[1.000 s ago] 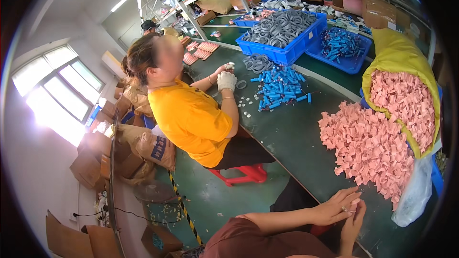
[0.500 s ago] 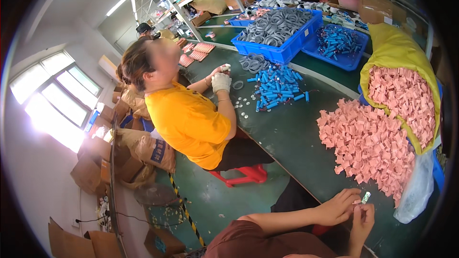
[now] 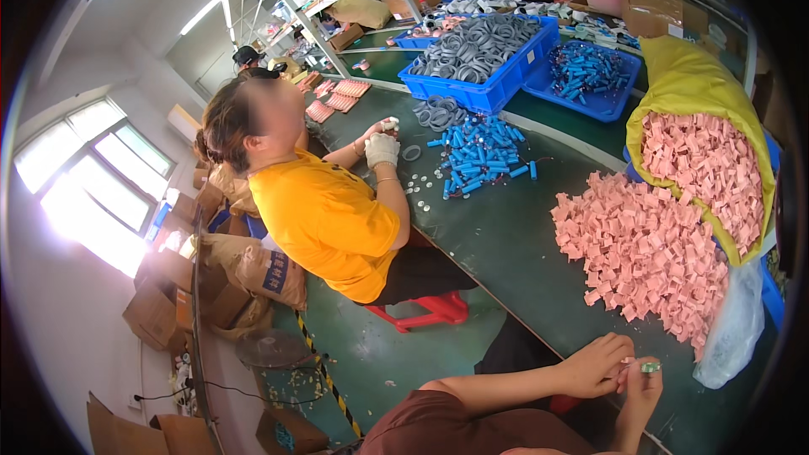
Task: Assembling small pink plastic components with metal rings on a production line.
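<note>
Low at the right, over the near part of the green table, my two hands meet at the fingertips. My right hand (image 3: 640, 392) is closed in a pinch on a small shiny green piece (image 3: 650, 367), which sticks out sideways past the fingers. Beside it, my left hand (image 3: 597, 364) has its fingers bent and pressed together. A pinkish bit shows at its fingertips, too small to name. Just beyond both hands lies a heap of small pink plastic pieces (image 3: 636, 244), spilling from a yellow sack (image 3: 699, 76) full of them.
A clear plastic bag (image 3: 731, 329) hangs beside the heap. Farther along the table (image 3: 497, 240) lie blue cylinders (image 3: 484, 152) with wires, a blue crate (image 3: 472, 97) of grey rings and a blue tray (image 3: 619, 105). A co-worker in a yellow shirt (image 3: 324, 219) sits to the left.
The green piece has swung from tilted upward to nearly level in my right fingers. Both hands stay in about the same place. The whole view has shifted slightly.
</note>
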### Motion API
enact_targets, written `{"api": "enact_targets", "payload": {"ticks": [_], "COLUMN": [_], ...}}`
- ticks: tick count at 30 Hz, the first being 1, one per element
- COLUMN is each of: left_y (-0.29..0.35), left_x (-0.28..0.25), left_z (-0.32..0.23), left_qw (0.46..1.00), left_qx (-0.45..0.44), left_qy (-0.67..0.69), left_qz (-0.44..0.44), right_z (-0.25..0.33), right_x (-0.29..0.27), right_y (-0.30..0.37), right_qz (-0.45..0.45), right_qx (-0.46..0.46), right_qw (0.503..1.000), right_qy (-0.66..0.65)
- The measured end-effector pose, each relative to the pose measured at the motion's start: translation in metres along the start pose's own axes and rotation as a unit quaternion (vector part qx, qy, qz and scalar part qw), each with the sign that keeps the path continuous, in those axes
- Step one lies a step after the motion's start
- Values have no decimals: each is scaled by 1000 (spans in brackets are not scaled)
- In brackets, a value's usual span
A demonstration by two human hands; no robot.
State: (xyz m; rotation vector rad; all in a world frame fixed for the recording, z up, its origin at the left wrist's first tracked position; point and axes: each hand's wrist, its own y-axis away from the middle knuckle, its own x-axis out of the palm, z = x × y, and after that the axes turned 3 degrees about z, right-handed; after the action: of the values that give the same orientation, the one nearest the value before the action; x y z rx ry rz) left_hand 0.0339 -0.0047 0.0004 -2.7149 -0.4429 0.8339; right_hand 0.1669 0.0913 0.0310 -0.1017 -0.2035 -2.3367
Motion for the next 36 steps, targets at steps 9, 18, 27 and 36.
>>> {"api": "enact_targets", "payload": {"ticks": [9, 18, 27, 36], "left_y": [6, 13, 9, 16], "left_x": [-3, -9, -11, -20], "left_z": [8, 6, -3, -13], "left_qw": [998, 992, 992, 995], "left_qx": [-47, -47, -59, -86], "left_qy": [15, 51, 42, 7], "left_qz": [-48, -104, -107, -55], "right_z": [6, -5, -21, 4], "right_x": [9, 6, -2, 12], "right_y": [2, -4, -10, 4], "right_qz": [38, 35, 10, 11], "right_qx": [-59, 5, -82, -170], "right_qw": [996, 998, 980, 951], "right_qy": [63, 50, 181, 260]}}
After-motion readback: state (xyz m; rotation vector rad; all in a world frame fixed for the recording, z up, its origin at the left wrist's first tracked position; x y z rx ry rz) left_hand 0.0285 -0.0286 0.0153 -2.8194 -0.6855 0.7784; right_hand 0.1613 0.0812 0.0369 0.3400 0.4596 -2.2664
